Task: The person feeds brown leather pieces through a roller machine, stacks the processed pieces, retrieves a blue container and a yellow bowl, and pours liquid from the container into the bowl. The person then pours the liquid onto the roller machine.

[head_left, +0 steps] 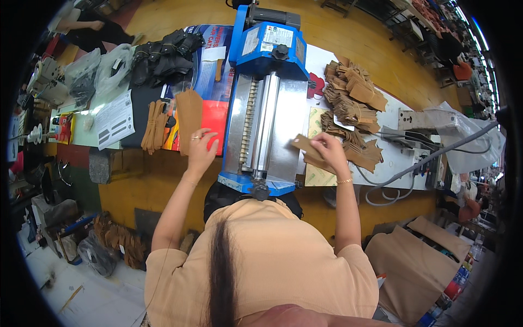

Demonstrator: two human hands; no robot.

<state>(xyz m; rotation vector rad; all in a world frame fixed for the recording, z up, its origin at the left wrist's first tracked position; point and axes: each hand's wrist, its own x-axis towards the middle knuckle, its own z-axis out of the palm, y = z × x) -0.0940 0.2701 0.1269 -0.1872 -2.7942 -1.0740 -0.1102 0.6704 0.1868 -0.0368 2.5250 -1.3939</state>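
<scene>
In front of me stands a blue machine (272, 49) with a long shiny metal roller (266, 122) between two sloping metal plates. My left hand (202, 151) is left of it, fingers apart, by the lower end of a stack of long brown leather-like pieces (189, 114). On the other side, my right hand (330, 151) pinches a flat brown piece (306, 145) near the right plate's edge. Another brown piece (318, 162) lies under that hand. Whether my left fingertips touch the stack, I cannot tell.
Bundled brown strips (155, 125) lie at the left, with black bundles (166, 57) behind. Heaped brown pieces (354, 98) cover the table's right part. A thick grey cable (430, 158) arches at the right. A person's hand (97, 25) shows at the far left.
</scene>
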